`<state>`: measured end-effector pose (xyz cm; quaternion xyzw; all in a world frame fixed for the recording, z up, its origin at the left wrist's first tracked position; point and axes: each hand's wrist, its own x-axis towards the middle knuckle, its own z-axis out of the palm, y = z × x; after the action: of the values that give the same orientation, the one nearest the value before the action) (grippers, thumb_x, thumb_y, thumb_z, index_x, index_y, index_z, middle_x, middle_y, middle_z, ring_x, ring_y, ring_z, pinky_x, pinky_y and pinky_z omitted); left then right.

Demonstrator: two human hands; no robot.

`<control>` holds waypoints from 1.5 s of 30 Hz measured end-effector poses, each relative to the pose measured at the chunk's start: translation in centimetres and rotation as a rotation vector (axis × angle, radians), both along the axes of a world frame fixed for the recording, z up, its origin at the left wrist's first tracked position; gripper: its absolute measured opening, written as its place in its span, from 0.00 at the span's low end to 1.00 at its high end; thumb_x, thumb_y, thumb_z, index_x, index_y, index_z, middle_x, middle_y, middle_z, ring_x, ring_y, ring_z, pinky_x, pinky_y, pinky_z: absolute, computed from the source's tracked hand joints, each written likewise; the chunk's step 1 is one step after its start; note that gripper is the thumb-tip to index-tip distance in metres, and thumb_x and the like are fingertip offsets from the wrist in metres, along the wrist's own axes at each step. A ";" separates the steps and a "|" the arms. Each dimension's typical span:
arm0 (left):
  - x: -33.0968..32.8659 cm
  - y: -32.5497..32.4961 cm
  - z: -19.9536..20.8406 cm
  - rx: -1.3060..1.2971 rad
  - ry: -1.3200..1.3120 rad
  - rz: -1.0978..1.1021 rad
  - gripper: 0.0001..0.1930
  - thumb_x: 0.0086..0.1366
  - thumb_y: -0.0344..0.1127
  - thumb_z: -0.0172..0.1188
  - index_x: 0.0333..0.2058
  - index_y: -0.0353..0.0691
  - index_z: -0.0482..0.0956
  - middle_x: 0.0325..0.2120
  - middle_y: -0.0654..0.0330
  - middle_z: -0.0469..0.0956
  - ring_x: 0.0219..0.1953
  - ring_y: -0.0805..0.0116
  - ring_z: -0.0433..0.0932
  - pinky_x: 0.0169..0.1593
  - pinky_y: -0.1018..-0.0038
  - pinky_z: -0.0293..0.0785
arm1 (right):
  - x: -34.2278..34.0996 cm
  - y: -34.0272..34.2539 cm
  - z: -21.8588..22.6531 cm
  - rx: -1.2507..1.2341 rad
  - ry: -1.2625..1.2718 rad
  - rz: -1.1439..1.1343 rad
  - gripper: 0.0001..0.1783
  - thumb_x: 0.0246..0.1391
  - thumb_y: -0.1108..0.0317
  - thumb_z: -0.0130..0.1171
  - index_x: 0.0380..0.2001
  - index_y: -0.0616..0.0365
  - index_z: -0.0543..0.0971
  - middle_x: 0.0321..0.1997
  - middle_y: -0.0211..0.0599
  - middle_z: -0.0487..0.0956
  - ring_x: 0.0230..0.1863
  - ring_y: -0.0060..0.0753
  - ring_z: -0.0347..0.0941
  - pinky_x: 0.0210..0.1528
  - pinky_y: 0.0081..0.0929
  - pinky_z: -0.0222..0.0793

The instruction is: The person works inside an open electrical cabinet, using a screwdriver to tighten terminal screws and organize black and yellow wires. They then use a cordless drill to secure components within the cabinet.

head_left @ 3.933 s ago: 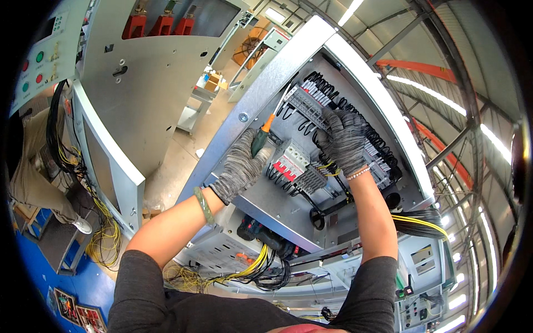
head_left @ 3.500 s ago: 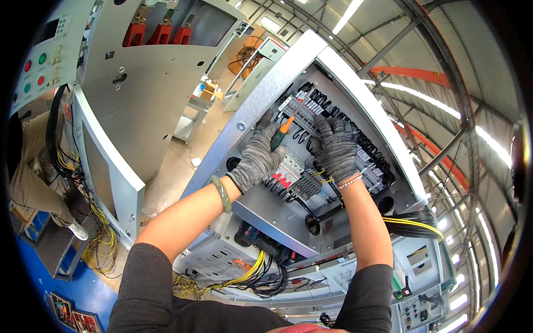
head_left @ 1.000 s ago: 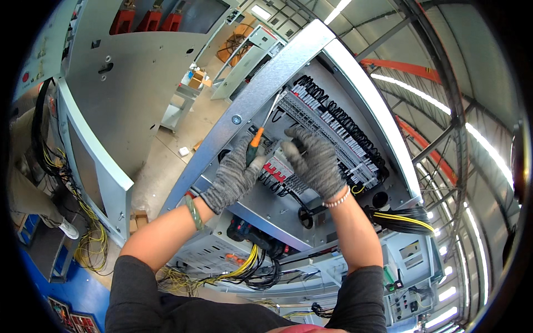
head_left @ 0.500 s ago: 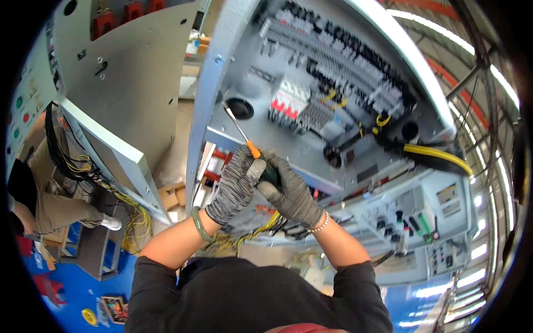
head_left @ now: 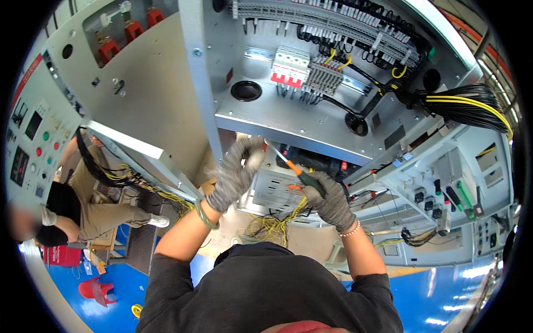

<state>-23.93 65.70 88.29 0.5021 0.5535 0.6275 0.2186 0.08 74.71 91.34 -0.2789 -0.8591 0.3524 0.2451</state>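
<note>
My right hand (head_left: 333, 203), in a grey knit glove, is closed around a screwdriver (head_left: 306, 178) with an orange and dark green handle. Its metal shaft slants up and to the left, under the front lip of the grey metal cabinet (head_left: 266, 125). My left hand (head_left: 236, 172), gloved alike and partly blurred, has its fingers bent together close to the screwdriver's tip. Whatever lies between those fingers is too small to make out. Above both hands, the cabinet holds a breaker block with red levers (head_left: 288, 76) and rows of wired terminals (head_left: 333, 25).
A thick black cable bundle (head_left: 466, 105) with yellow wires hangs at the right. An open panel door (head_left: 150, 100) stands at the left. Beyond it, a person (head_left: 105, 205) sits beside loose wiring. Yellow wires (head_left: 272, 227) lie below my hands. A red stool (head_left: 97, 289) stands on the blue floor.
My hands have moved apart; both were together around the screwdriver. The right now holds it alone, lower and farther right. The left is nearer the tip. The view has shifted.
</note>
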 end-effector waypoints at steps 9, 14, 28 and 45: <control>-6.5 8.1 9.7 0.272 -0.119 0.247 0.30 0.65 0.31 0.59 0.63 0.36 0.58 0.58 0.48 0.67 0.60 0.60 0.67 0.60 0.70 0.65 | -1.0 1.1 2.9 -0.177 0.208 -0.024 0.20 0.59 0.51 0.57 0.39 0.60 0.75 0.27 0.27 0.74 0.26 0.19 0.67 0.29 0.20 0.65; -9.9 13.5 11.2 0.445 -0.112 0.299 0.35 0.63 0.29 0.60 0.66 0.36 0.53 0.62 0.46 0.63 0.63 0.55 0.64 0.63 0.66 0.63 | -1.8 1.1 3.0 0.026 0.239 -0.038 0.16 0.61 0.56 0.52 0.34 0.59 0.76 0.21 0.26 0.71 0.21 0.19 0.64 0.24 0.23 0.61; -9.5 15.2 12.7 0.406 -0.024 0.334 0.42 0.59 0.30 0.63 0.69 0.43 0.49 0.59 0.45 0.67 0.46 0.64 0.74 0.53 0.72 0.70 | 0.4 0.7 2.0 -0.125 0.176 -0.123 0.22 0.59 0.47 0.54 0.33 0.57 0.76 0.22 0.24 0.73 0.18 0.13 0.64 0.20 0.16 0.60; -9.0 15.0 12.5 0.390 -0.124 0.204 0.44 0.57 0.32 0.64 0.68 0.42 0.49 0.63 0.41 0.59 0.58 0.49 0.67 0.57 0.66 0.69 | -3.1 3.1 7.2 0.314 0.158 -0.142 0.16 0.60 0.60 0.52 0.43 0.61 0.76 0.28 0.29 0.76 0.24 0.17 0.69 0.27 0.20 0.68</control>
<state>-32.88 80.73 100.79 0.4366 0.4550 0.7713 0.0864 -2.98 77.77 98.57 -0.2686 -0.8597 0.2165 0.3766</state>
